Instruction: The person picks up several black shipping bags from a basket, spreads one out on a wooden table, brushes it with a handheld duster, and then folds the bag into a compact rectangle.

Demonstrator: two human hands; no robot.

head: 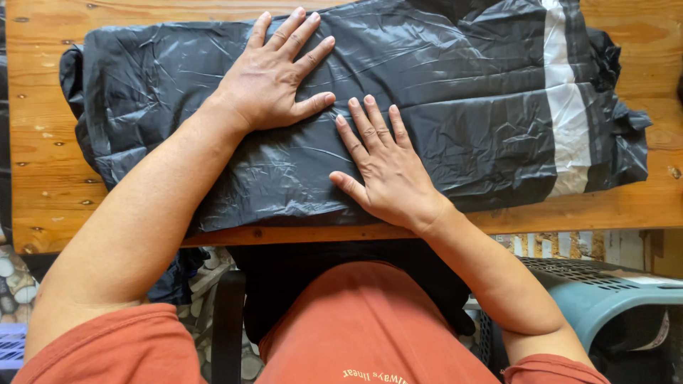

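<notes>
Both my palms lie flat and spread on the folded dark rain garment [455, 135], gripping nothing: my left hand [274, 78] presses near its far edge, my right hand [388, 174] nearer me. The garment lies across the wooden table [43, 178], its near edge flush with the table's rim. The slick fabric (shiny and creased) could slide under my weight and slip over that rim, or trapped air could puff the fold open again.
</notes>
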